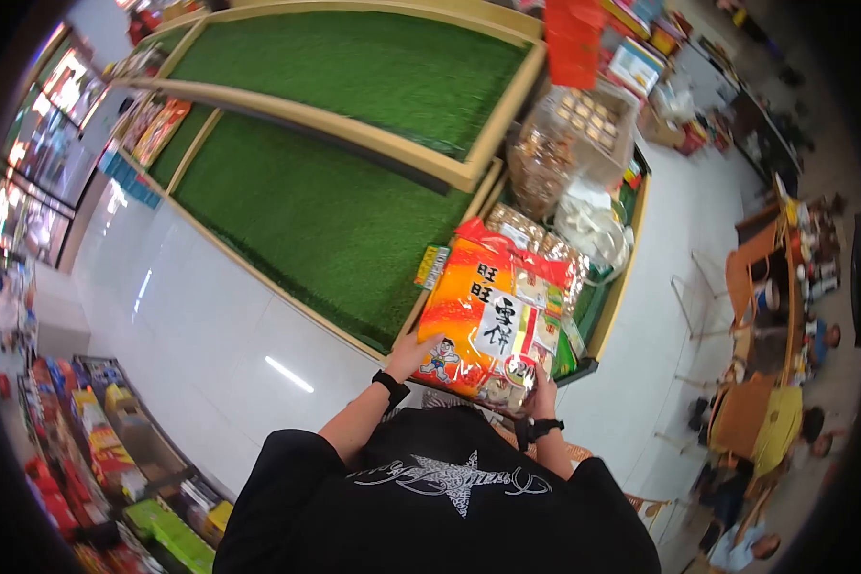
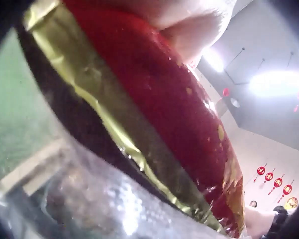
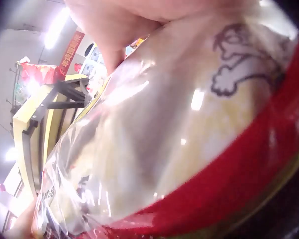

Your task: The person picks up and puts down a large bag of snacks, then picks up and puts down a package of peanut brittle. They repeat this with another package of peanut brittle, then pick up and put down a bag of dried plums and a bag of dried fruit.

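Note:
In the head view, both hands hold a large orange-and-red bag of rice crackers (image 1: 488, 325) in front of the body. My left hand (image 1: 413, 356) grips its left side, the thumb lying over the printed front. On the opposite side, near the lower right corner, my right hand (image 1: 542, 394) grips the bag. The left wrist view is filled by the red side of the bag (image 2: 164, 109) with a gold strip, the left hand (image 2: 199, 25) above it. Clear, shiny wrapping on the bag (image 3: 139, 139) shows close up in the right wrist view, under the right hand (image 3: 124, 22).
A two-level wooden stand (image 1: 354, 105) lined with green turf is ahead. Beyond the bag, its end section carries clear packs of snacks (image 1: 545, 158) and a white plastic bag (image 1: 593, 230). Crates of packaged goods (image 1: 124, 430) stand lower left; chairs and people are at right.

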The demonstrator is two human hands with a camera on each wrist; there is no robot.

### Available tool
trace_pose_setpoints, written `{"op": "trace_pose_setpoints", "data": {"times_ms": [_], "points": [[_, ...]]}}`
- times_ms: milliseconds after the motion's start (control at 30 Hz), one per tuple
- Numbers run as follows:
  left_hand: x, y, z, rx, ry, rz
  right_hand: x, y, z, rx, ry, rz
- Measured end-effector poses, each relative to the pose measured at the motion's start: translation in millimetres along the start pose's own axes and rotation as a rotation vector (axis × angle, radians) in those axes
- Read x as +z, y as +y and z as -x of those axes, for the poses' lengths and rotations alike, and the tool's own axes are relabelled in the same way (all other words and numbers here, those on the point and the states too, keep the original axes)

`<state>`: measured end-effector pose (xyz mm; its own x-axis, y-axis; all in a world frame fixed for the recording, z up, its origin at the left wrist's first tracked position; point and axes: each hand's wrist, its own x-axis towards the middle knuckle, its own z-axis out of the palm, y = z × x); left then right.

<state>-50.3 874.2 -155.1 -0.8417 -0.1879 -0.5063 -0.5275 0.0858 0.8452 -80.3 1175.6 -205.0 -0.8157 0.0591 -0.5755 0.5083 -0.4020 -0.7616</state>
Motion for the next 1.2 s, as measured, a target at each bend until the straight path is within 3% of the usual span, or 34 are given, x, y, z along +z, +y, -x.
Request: {"op": "trace_pose_setpoints", "data": {"times_ms": [200, 267, 433, 533, 600, 767, 833, 1000, 1067, 1200], "points": [[-58, -9, 64, 0.192, 0.181, 0.057, 72, 5, 71, -0.227, -0.052, 0.062], [-86, -13, 91, 0.267, 0.24, 0.11, 110, -1, 103, -0.217, -0.084, 0.151], [-166, -58, 145, 0.198, 0.457, 0.305, 177, 42, 121, -0.235, -0.289, 0.348], [-211, -83, 190, 0.166, 0.648, 0.348, 223, 74, 141, -0.087, -0.478, 0.381], [-232, -99, 224, 0.134, 0.722, 0.382, 250, 98, 157, -0.087, -0.585, 0.437], [-236, -162, 291, 0.058, 0.934, 0.552, 298, 137, 181, 0.024, -0.895, 0.625], [-226, -183, 310, 0.054, 1.099, 0.607, 314, 152, 186, 0.087, -0.95, 0.724], [-215, -202, 339, -0.042, 1.249, 0.776, 355, 183, 188, 0.122, -1.102, 0.992], [-222, -203, 344, -0.139, 1.289, 0.766, 375, 192, 200, 0.17, -1.157, 0.904], [-240, -219, 333, -0.056, 1.386, 0.801, 410, 213, 194, 0.209, -1.217, 0.922]]}}
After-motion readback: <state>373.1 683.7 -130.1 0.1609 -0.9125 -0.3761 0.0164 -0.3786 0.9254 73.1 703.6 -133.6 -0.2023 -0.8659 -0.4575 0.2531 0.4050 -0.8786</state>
